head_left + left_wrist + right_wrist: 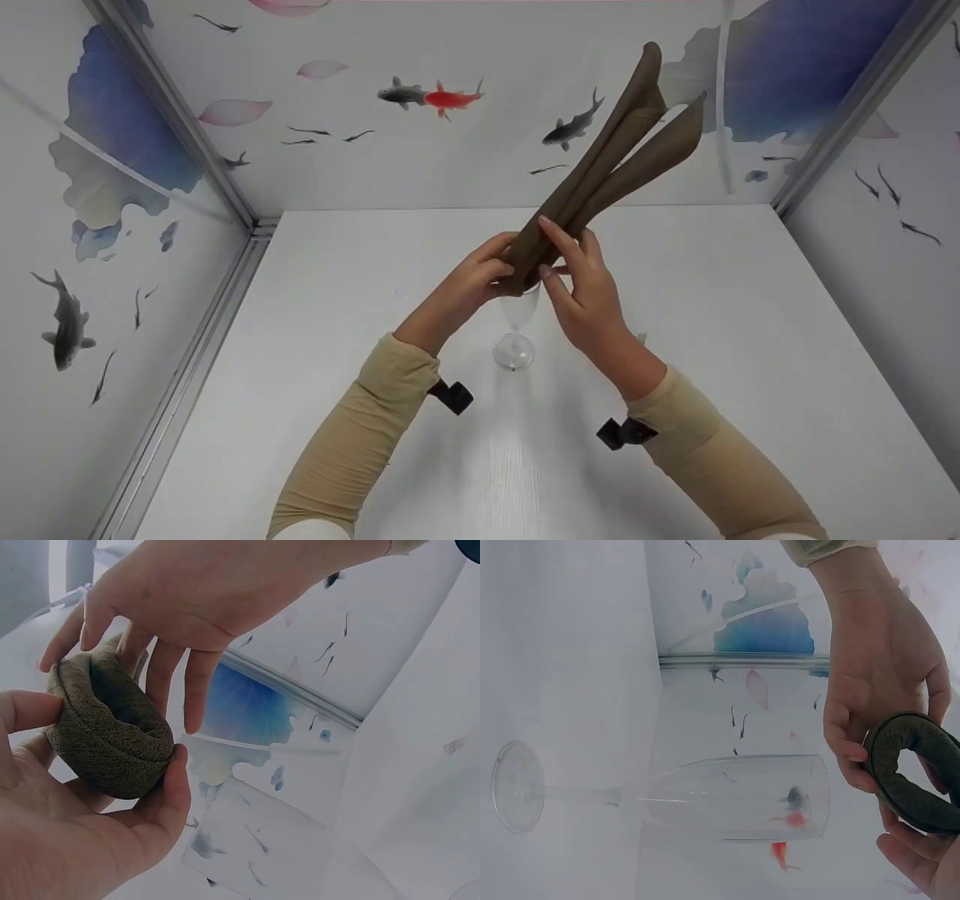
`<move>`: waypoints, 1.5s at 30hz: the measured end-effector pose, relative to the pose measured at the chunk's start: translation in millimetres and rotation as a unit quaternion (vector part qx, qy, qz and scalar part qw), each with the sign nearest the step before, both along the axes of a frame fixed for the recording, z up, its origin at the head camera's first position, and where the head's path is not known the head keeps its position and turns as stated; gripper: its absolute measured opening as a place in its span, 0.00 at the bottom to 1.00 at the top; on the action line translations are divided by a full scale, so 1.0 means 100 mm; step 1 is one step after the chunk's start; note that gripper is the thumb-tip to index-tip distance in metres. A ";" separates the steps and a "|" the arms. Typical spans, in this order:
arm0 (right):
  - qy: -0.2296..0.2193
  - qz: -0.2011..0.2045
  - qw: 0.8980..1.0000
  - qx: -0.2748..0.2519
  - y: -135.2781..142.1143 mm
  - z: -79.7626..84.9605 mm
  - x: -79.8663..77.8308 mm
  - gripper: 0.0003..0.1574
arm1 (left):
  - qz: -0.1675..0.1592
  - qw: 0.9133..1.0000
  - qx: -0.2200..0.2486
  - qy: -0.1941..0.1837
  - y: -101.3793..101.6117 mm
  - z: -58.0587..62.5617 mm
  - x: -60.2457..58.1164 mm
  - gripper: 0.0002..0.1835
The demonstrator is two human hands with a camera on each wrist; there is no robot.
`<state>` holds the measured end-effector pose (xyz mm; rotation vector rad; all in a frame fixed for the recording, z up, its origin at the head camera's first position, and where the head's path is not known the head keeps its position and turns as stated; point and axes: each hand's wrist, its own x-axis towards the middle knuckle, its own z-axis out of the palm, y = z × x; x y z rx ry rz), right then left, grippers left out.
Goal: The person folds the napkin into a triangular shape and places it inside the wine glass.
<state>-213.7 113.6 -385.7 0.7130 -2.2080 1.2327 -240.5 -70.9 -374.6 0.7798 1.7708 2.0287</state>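
Observation:
A brown cloth napkin (600, 161), folded into a long roll, is held up slanting to the right, its far end spreading into separate flaps. My left hand (472, 277) grips the lower end, thumb and fingers curled about it. On the other side my right hand (592, 300) holds the roll with thumb and fingertips near that same end. The left wrist view looks onto the end of the napkin (112, 742), where the layers curl around a hollow. A clear stemmed glass (514, 350) stands upright just below the hands; the right wrist view shows its stem (577, 796) and tall bowl sideways.
The glass stands on a white table (360, 255). White panels printed with fish, petals and blue blots (795, 67) rise at the back and both sides, with metal frame edges (172, 112). A black camera (454, 397) sits at each wrist.

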 end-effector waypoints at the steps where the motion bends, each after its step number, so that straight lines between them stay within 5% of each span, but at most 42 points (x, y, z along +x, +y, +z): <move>1: -0.002 -0.002 1.000 0.001 0.00 0.00 0.00 0.31 | -0.003 1.000 0.005 0.003 0.00 -0.01 -0.01 0.26; 12: 0.025 -0.039 0.999 -0.007 -0.05 0.00 -0.05 0.34 | 0.018 0.998 -0.018 0.057 0.00 -0.10 -0.07 0.24; 21: 0.022 -0.027 0.999 -0.011 -0.09 -0.04 -0.13 0.39 | 0.035 0.997 0.011 0.063 -0.08 -0.22 -0.12 0.25; 32: 0.043 -0.006 0.999 0.007 -0.14 -0.08 -0.16 0.38 | 0.047 0.993 -0.064 0.083 -0.08 -0.25 -0.16 0.28; 45: 0.086 -0.033 0.995 0.028 -0.17 -0.13 -0.22 0.34 | 0.096 0.987 -0.086 0.093 -0.03 -0.34 -0.26 0.26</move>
